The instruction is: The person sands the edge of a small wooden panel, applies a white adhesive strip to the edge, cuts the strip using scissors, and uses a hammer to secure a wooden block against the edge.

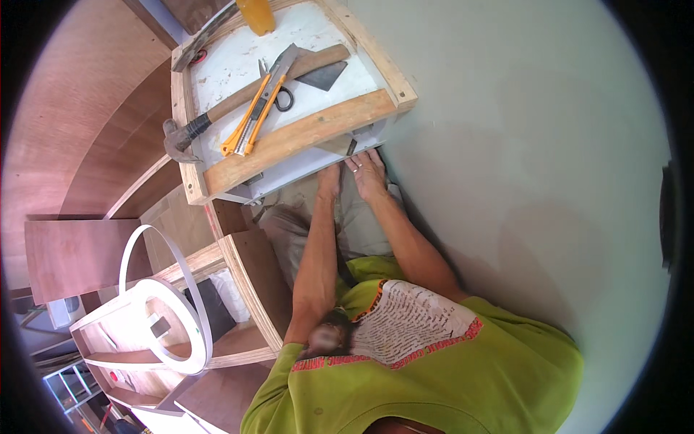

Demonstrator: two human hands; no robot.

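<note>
Both my arms reach forward to a white board (311, 165) along the front of a small wood-framed white unit (303, 141). My left hand (330, 179) is at the board's lower edge, its fingers mostly hidden. Beside it, my right hand (369, 173) has its fingers stretched out against the same edge, a ring on one of them; nothing shows gripped in it. A small dark piece (352, 147) sits on the board just above my right fingers. On top of the unit lie a claw hammer (238, 100), a yellow utility knife (254, 116) and a dark triangular blade (323, 75).
A yellow-orange container (257, 16) stands at the unit's far edge. Close on my right rises a plain pale wall (535, 181). To the left are an open wooden cabinet frame (249, 289), a white ring-shaped fitting (170, 325) and a curved plywood panel (108, 137).
</note>
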